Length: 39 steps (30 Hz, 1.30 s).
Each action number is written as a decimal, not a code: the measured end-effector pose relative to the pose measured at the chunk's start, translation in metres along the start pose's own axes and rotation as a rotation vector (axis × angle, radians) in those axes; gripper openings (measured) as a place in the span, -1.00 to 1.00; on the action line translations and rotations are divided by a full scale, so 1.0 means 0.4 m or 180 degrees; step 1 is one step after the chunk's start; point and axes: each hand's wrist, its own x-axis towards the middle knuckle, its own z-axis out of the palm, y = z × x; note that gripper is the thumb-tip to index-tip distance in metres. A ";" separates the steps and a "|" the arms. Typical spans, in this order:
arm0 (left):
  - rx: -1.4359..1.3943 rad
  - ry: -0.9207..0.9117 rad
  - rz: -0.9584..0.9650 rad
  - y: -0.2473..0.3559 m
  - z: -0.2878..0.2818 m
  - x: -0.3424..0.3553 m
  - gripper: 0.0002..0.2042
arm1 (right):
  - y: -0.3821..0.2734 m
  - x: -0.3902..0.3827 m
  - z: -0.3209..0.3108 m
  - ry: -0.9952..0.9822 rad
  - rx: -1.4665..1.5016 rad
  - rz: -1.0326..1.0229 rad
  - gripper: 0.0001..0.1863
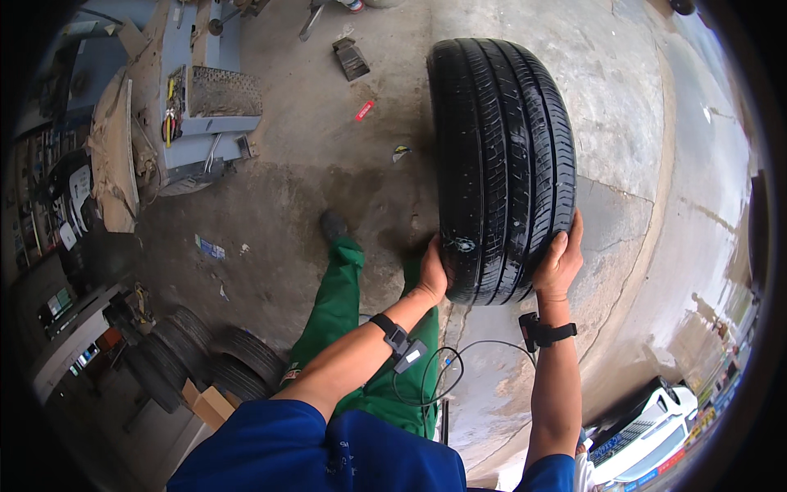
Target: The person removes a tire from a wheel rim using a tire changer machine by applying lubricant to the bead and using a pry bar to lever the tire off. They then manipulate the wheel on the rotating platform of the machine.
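A black car tyre (496, 148) stands upright in front of me, its tread facing up toward the camera, with small pale marks on it near the bottom. My left hand (429, 271) grips the tyre's left side low down. My right hand (559, 258) holds its right side, fingers curled along the sidewall and thumb near the tread. Straps with small dark devices sit on both wrists, and thin black cables hang between my forearms.
At the upper left is a machine (221, 127) with a tool tray. A small metal block (351, 59) and a red label (364, 111) lie on the concrete floor. Several tyres (176, 348) and a cardboard box (209, 402) are at the lower left; a white car (648, 435) is at the lower right.
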 end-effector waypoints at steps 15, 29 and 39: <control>-0.2455 0.0658 0.0158 0.160 0.153 0.033 -0.74 | -0.538 0.374 0.321 -0.1950 -0.0904 -0.2174 -0.43; -0.3149 0.0704 -0.0162 0.769 -0.259 0.161 -0.78 | -1.033 0.329 0.792 -0.3066 -0.1933 -0.2165 -0.21; -0.2574 0.0295 -0.0237 1.038 -0.529 0.207 -0.48 | -1.027 0.237 0.816 -0.2857 -0.1285 -0.1667 -0.14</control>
